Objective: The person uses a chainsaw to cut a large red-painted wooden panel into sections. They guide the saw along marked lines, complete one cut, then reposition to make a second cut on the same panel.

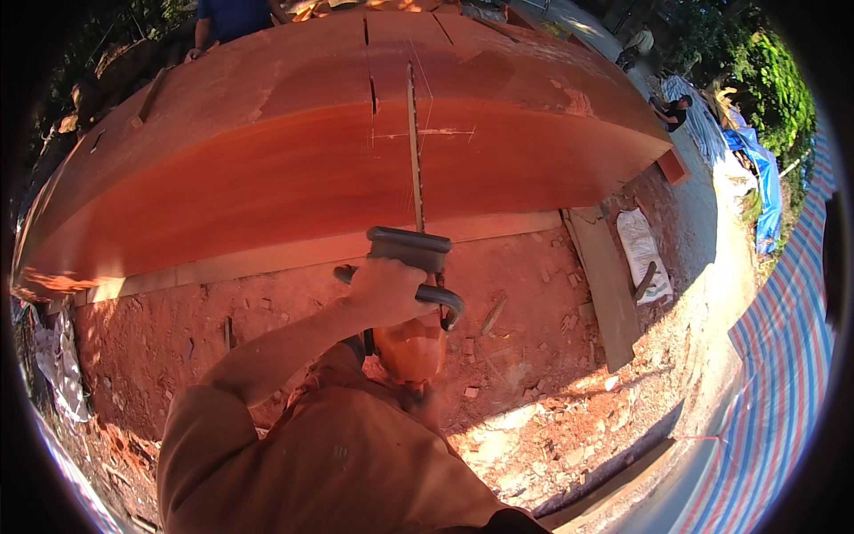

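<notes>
My left hand (387, 289) is wrapped around the dark front handle of a chainsaw (409, 351) with an orange body. A dark hand guard (409, 245) stands just beyond my knuckles. The long guide bar (414, 147) points away from me, over the front face and top of a huge reddish timber slab (267, 187). To the left of the bar, a dark narrow slot (371, 84) runs into the wood. Pale marking lines (449, 133) cross the face near the bar. Behind the saw body, my right hand is hidden or too blurred to make out.
Red sawdust and wood chips cover the ground (525, 303). A plank (605, 285) and a white sack (644, 254) lie at the right. Striped sheeting (783, 356) hangs along the right rim. One person (233, 18) stands behind the slab; others are farther off at right.
</notes>
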`<move>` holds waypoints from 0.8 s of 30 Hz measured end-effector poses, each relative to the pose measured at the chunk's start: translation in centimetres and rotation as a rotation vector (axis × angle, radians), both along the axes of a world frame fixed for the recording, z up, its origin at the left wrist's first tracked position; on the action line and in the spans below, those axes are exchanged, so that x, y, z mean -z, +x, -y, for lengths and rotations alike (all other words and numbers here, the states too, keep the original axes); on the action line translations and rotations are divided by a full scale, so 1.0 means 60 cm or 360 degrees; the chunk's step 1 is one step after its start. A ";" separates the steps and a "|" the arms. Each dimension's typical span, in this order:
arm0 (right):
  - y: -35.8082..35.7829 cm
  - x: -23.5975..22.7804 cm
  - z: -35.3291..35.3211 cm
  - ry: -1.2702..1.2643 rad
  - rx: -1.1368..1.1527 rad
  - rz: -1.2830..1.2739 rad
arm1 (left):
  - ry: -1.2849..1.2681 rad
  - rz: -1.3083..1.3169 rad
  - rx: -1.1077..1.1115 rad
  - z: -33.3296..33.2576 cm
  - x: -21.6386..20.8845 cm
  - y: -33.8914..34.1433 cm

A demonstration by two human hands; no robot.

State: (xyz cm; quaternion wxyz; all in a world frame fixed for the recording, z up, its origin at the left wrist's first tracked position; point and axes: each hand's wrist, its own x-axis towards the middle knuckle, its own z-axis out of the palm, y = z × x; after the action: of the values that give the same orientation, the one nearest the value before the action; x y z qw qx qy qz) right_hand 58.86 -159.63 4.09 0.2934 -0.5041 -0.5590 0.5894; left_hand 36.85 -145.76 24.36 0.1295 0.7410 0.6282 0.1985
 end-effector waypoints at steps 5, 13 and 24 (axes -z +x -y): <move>-0.029 -0.050 -0.024 -0.0062 -0.0061 -0.0023 | -0.0062 0.0038 -0.0146 0.005 -0.003 -0.039; -0.051 -0.061 -0.039 -0.0080 -0.0120 0.0059 | -0.0147 0.0008 -0.0186 -0.007 0.002 -0.072; -0.066 -0.024 -0.037 -0.0075 -0.0079 0.0060 | -0.0049 -0.0002 -0.0097 -0.025 0.015 -0.085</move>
State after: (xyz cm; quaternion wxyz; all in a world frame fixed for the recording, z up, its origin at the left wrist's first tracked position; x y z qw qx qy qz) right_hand 54.90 -157.44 5.54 0.2561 -0.5080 -0.5626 0.5999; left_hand 31.77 -144.23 23.45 0.1344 0.7195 0.6537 0.1922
